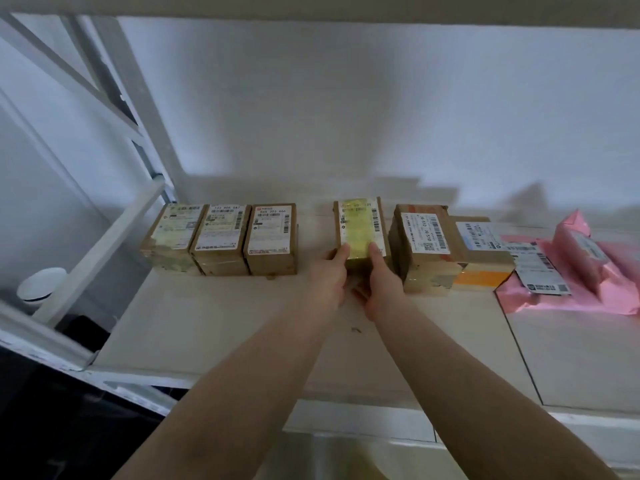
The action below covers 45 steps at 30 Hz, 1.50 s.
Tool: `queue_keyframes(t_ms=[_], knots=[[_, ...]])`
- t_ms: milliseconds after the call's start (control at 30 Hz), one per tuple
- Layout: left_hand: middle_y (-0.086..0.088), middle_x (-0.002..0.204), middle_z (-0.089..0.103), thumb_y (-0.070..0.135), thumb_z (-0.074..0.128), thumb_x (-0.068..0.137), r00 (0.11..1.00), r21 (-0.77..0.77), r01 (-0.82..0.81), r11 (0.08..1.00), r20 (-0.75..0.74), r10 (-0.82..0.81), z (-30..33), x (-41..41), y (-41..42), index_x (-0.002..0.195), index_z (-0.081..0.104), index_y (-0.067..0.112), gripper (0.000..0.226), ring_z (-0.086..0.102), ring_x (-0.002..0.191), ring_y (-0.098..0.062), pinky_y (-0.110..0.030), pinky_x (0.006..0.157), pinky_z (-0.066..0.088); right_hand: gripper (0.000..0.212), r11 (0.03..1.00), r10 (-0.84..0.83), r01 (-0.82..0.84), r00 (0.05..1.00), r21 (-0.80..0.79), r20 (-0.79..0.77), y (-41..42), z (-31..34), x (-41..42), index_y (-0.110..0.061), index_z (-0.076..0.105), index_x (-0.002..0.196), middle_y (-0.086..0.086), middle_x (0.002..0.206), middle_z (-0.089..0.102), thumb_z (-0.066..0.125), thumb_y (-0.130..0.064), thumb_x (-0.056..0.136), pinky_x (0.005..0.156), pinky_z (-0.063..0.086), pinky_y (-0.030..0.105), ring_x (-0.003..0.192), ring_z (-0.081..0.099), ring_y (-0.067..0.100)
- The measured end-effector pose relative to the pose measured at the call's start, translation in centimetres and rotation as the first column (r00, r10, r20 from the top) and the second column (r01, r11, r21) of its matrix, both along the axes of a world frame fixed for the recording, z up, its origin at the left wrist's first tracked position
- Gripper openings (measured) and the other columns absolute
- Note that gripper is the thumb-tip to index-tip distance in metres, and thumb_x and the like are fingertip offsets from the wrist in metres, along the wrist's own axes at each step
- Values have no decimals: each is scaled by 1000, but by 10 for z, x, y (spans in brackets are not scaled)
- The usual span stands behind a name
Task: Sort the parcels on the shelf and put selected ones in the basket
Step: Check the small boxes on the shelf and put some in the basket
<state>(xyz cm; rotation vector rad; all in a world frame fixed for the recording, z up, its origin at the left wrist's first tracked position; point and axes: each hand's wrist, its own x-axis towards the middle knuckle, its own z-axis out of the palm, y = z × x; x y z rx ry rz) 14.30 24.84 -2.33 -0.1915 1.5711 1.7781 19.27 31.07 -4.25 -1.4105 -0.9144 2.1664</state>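
Both of the person's hands are on one small cardboard parcel (360, 233) that sits by itself on the white shelf (221, 327). The left hand (329, 278) grips its near left corner, fingers curled over the top edge, and the right hand (379, 278) holds the near right corner the same way, so the box is pinched from both sides, probably to slide or lift it squarely. To its left, three similar boxes (221, 237) stand side by side in a neat row, which looks like a sorted group; a gap separates them from the held parcel. Just to the right lie larger brown boxes (446, 247) and pink mailer bags (585, 271), looser and overlapping. No basket is in view.
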Motion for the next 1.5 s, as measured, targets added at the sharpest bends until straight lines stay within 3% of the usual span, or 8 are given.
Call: queue_keyframes(t_ms=[67,133,300,367,667,867,1067,1500], knots=[[-4,93,68,25,61,94,998,6,-41,999,-45,41,1,0,-5,118,65,10,28,64,82,-20,-35,81,57,37,1000,19,-19,999,17,-28,-6,2,0,-16,62,109,3,92,66,72,-42,85,86,57,36,87,64,19],[-1,82,67,26,63,93,994,1,-87,996,-70,87,-1,-2,-8,117,67,10,30,64,79,-19,-36,85,55,32,999,31,-30,994,16,-101,-11,5,1,-15,63,108,2,94,68,72,-37,86,75,56,30,88,65,17],[2,83,67,15,60,95,988,108,-140,984,-52,146,6,-3,-22,121,65,9,27,64,75,-10,-17,61,51,26,997,70,-63,979,45,-189,-16,5,0,-19,63,102,4,106,69,71,-37,87,87,52,31,100,64,17],[2,87,68,13,60,95,984,155,-158,975,-56,168,5,-4,-27,125,62,10,31,64,78,-9,-15,64,51,20,994,107,-97,971,58,-212,-19,4,0,-23,63,97,3,110,68,72,-37,86,86,50,30,105,62,17],[-8,130,63,19,70,87,988,248,-107,963,-80,131,-6,-4,-37,143,47,15,61,58,120,-17,-28,105,43,36,988,138,-106,937,116,-320,-26,-1,4,-22,66,118,1,117,71,73,-34,86,87,51,26,112,64,14],[-7,129,65,16,67,89,988,304,-43,952,-131,86,-13,-2,-46,137,54,11,50,61,117,-12,-23,103,44,47,986,150,-109,911,126,-385,-29,-7,9,-22,61,129,0,121,71,73,-33,85,97,47,30,115,64,12],[-3,116,71,10,63,91,979,348,-8,937,-186,78,-12,1,-49,127,61,12,36,68,100,-3,-12,83,51,51,990,126,-85,896,112,-427,-32,-12,12,-20,58,133,1,125,69,72,-31,85,92,46,30,118,62,15],[2,107,74,12,64,91,976,340,-1,940,-203,75,-12,-1,-50,120,65,15,30,69,100,-3,-16,88,48,49,991,120,-81,897,108,-426,-33,-13,10,-18,59,132,2,125,69,71,-29,86,94,46,30,118,62,14]])
